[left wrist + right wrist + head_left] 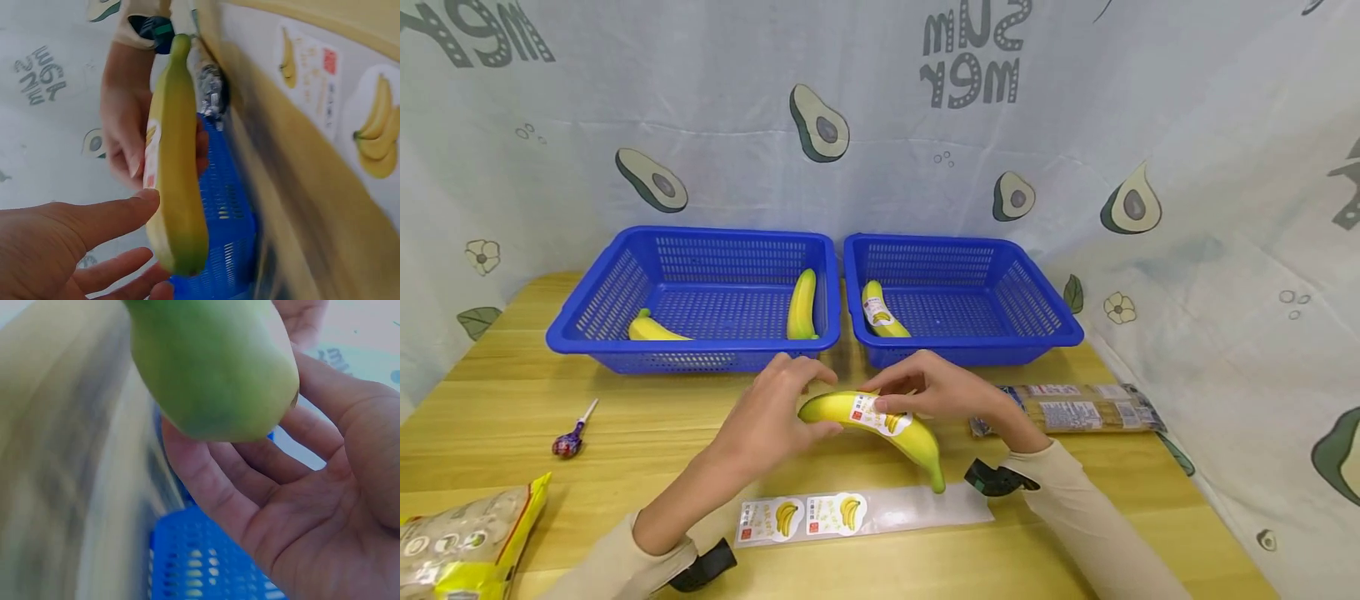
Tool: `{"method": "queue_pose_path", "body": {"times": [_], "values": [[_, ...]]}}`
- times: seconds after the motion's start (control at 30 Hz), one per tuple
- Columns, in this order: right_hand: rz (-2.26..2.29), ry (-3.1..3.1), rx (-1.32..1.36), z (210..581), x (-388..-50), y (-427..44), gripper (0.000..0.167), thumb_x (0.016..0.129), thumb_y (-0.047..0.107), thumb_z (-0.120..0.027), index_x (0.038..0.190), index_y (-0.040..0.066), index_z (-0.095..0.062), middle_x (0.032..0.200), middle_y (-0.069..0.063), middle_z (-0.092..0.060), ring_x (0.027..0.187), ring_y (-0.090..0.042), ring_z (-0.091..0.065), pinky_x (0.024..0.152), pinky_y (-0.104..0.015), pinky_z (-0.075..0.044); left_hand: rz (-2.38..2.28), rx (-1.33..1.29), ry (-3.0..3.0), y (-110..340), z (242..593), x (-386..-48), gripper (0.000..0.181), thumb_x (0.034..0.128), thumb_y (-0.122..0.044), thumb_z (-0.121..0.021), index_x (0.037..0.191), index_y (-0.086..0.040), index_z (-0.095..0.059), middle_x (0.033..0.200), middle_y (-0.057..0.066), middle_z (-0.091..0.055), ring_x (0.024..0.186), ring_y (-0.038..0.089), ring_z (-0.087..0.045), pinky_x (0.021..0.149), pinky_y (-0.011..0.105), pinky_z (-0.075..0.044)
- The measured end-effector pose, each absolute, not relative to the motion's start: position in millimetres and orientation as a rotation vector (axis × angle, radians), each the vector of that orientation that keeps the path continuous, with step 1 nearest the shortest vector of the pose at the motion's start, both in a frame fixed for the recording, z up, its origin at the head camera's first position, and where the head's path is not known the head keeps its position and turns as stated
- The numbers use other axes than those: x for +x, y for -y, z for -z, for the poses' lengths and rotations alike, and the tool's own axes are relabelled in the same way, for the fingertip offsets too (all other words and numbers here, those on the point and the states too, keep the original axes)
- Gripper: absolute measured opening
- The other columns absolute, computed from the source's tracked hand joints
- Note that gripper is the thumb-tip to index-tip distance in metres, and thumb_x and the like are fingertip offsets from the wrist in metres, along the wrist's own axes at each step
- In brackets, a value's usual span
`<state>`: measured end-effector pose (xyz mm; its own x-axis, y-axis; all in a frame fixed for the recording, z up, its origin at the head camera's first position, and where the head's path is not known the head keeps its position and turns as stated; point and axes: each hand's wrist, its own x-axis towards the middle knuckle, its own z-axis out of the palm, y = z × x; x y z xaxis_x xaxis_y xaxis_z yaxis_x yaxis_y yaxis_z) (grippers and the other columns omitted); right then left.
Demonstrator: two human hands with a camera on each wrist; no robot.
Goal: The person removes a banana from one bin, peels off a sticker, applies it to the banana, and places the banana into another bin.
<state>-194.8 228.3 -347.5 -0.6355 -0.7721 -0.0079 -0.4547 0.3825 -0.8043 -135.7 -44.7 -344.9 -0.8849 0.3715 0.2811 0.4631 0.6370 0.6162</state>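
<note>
A yellow banana [919,443] with a greenish stem is held above the table in front of the baskets. My right hand [942,387] grips it from behind, thumb over the white banana-picture sticker [867,412] on its side. At the banana's other end is my left hand [767,410], its thumb and fingers spread apart; in the left wrist view its thumb [119,215] comes up to the peel, though contact is hard to tell. Below lies a sticker backing strip [928,507] with two banana stickers at its left part.
The left blue basket [700,347] contains two bananas without visible stickers. A stickered banana [880,312] leans in the right blue basket [970,342]. Around them lie a lollipop [568,442], a yellow-edged food bag [463,533] and a long clear food packet [1075,410].
</note>
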Motion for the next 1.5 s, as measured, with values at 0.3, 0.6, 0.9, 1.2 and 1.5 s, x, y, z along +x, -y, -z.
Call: {"method": "queue_pose_path", "body": {"times": [0.3, 0.6, 0.9, 1.2, 1.5], "values": [[1.135, -2.112, -1.050, 326.6, -197.5, -264.3, 0.026, 0.106, 0.008, -0.070, 0.129, -0.003, -0.073, 0.099, -0.009, -0.076, 0.084, -0.015, -0.070, 0.074, -0.029, -0.063, 1.410, -0.770, 2.630, 50.0, 342.9, -146.4, 0.022, 0.0974, 0.001, -0.076, 0.119, 0.002, -0.075, 0.115, 0.013, -0.078, 0.105, 0.030, -0.075, 0.093, 0.043, -0.063], [1.204, -2.138, -0.976, 301.4, -205.9, -283.1, 0.036, 0.107, 0.008, -0.067, 0.140, -0.007, -0.065, 0.109, -0.017, -0.073, 0.083, -0.020, -0.073, 0.075, -0.031, -0.065, 2.293, -0.426, 2.445, 15.5, 354.0, -148.2, 0.024, 0.1084, 0.000, -0.059, 0.129, 0.011, -0.065, 0.117, 0.023, -0.076, 0.112, 0.042, -0.075, 0.095, 0.047, -0.063], [1.361, -2.216, -0.780, 292.6, -216.7, -288.8, 0.040, 0.109, 0.011, -0.064, 0.144, -0.008, -0.062, 0.110, -0.010, -0.076, 0.091, -0.019, -0.073, 0.080, -0.034, -0.065, 2.869, -0.082, 1.986, -9.7, 361.8, -155.9, 0.042, 0.1120, -0.004, -0.054, 0.149, 0.014, -0.049, 0.141, 0.033, -0.063, 0.133, 0.047, -0.063, 0.104, 0.043, -0.058], [1.446, -2.391, -0.559, 279.0, -240.4, -284.7, 0.043, 0.110, 0.015, -0.062, 0.150, -0.002, -0.059, 0.117, -0.007, -0.076, 0.097, -0.017, -0.074, 0.084, -0.035, -0.065, 2.995, 0.106, 1.745, -25.3, 361.3, -167.5, 0.038, 0.1125, -0.003, -0.053, 0.146, 0.014, -0.050, 0.146, 0.035, -0.059, 0.135, 0.041, -0.064, 0.105, 0.039, -0.058], [1.459, -2.438, -0.401, 270.2, -270.0, -285.3, 0.050, 0.111, 0.028, -0.065, 0.154, 0.004, -0.057, 0.127, -0.010, -0.071, 0.106, -0.019, -0.074, 0.089, -0.033, -0.064, 3.046, 0.262, 1.603, -30.3, 362.6, -177.8, 0.028, 0.1125, 0.000, -0.051, 0.138, 0.009, -0.054, 0.126, 0.025, -0.069, 0.127, 0.038, -0.070, 0.103, 0.040, -0.060]]}}
